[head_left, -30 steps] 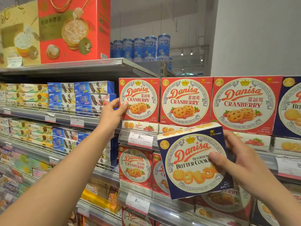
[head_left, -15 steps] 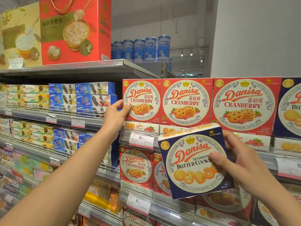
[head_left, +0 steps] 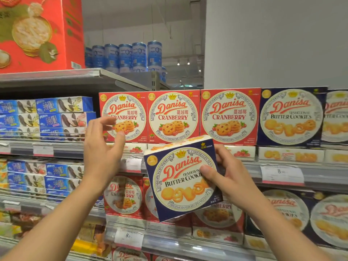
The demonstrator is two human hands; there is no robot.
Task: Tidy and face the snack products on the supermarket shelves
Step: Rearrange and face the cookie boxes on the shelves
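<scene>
My right hand (head_left: 228, 180) grips a navy Danisa butter cookies box (head_left: 180, 182) by its right edge, tilted, in front of the shelves. My left hand (head_left: 102, 147) hovers with loose spread fingers just in front of the leftmost red Danisa cranberry box (head_left: 130, 110), holding nothing. Three red cranberry boxes stand side by side, faces forward, on the upper shelf; the middle one (head_left: 173, 115) and right one (head_left: 229, 115) touch. A navy butter cookies box (head_left: 291, 116) stands to their right on the same shelf.
Blue biscuit boxes (head_left: 56, 117) are stacked on the shelves to the left. A big red gift box (head_left: 41, 32) sits on the top shelf, with blue tins (head_left: 130, 55) behind. Price tags (head_left: 281, 174) hang on the shelf rails. More Danisa boxes (head_left: 123, 196) fill the lower shelf.
My left hand let go of the leftmost cranberry box, which now stands tight against its neighbour, and drew back towards me. The view moved closer and to the right. My right hand still holds the navy box.
</scene>
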